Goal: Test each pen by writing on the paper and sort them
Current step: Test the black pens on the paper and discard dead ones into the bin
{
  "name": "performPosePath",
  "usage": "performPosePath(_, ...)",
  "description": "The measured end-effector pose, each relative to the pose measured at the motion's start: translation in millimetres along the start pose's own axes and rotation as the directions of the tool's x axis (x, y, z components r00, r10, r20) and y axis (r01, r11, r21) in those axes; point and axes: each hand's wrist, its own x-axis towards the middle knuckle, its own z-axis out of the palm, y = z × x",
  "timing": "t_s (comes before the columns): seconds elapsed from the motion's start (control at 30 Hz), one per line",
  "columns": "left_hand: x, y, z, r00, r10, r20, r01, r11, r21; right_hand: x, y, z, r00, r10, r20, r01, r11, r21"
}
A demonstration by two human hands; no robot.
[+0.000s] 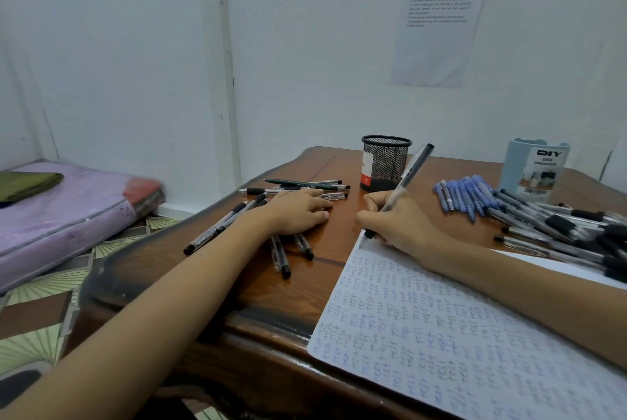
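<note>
Right hand: The right hand (400, 219) pinches a clear-barrelled pen (405, 177) low on its barrel, fingers curled round the dark grip just above the tip.

Pen in use: Its tip meets the far left corner of the paper (458, 328), right under the writing fingers. Its long axis tilts steeply, the nib pointing down and left and the black end rising up and to the right.

Handling: The pen looks light, stiff and smooth-sided, likely to twist if held high, so the grip section near the tip seems the surest hold.

Left hand: The left hand (298, 212) lies flat on the tabletop (264, 287), fingers straight and holding nothing. It rests among loose black pens (224, 223) that point several ways.

Paper: It runs beneath the right forearm, crowded with rows of small blue and black test marks.

Sorted groups: Blue pens (464, 194) lie side by side to the right of the right hand, and a heap of black-capped pens (570, 229) sits farther right.

Holders: A mesh cup (385, 163) stands beyond the gap between the hands, and a blue organiser (534, 165) stands behind the blue pens.
</note>
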Motion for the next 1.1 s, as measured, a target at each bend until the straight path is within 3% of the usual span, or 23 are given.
performPosePath(0.2,0.1,0.7,-0.8,1.0,0.001,0.001,-0.001,1.0,0.005,-0.1,0.5,-0.1,1.0,0.001,0.012,-0.001,1.0,0.014)
performPosePath(0.33,0.3,-0.3,-0.5,1.0,0.012,-0.001,-0.012,1.0,-0.002,-6.1,-7.2,-1.9,0.994,-0.075,-0.08,0.08,0.995,0.064)
performPosePath(0.43,1.2,-0.7,-0.8,1.0,0.015,0.003,-0.015,1.0,0.003,-7.9,-14.4,-8.5,0.988,-0.001,-0.155,0.028,0.985,0.17)
performPosePath(0.63,1.4,0.4,-1.4,1.0,0.018,0.006,-0.018,1.0,0.009,13.6,-8.9,-27.9,0.961,0.119,-0.248,-0.09,0.988,0.123)
performPosePath(1.1,5.3,-4.5,1.7,1.0,0.028,-0.004,-0.028,1.0,-0.004,10.9,0.4,-30.8,0.939,0.287,-0.192,-0.203,0.909,0.364)
